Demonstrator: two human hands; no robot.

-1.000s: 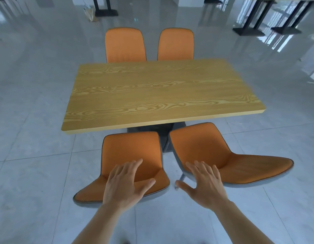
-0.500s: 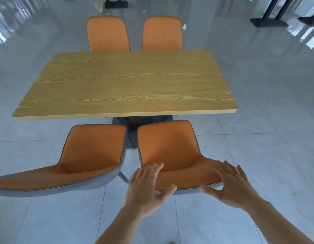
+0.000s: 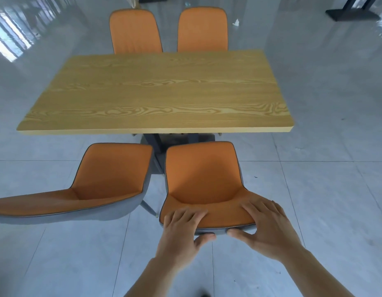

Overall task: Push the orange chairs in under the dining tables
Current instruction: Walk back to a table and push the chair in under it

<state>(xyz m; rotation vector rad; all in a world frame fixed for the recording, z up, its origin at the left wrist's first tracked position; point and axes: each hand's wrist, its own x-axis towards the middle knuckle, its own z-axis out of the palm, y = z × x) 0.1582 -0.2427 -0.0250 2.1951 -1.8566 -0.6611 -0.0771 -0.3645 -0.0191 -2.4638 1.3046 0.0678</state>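
We see the wooden dining table (image 3: 160, 93) at twelve o'clock, the near right orange chair (image 3: 204, 181) at six, not yet tucked under. Our left hand (image 3: 181, 230) and right hand (image 3: 269, 228) clasp its backrest top, fingers over, thumbs behind.

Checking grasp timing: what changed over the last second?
Both hands went from hovering to the near right chair: left hand and right hand now grip its backrest top, fingers over, thumbs behind. Table and all four chairs stayed put.
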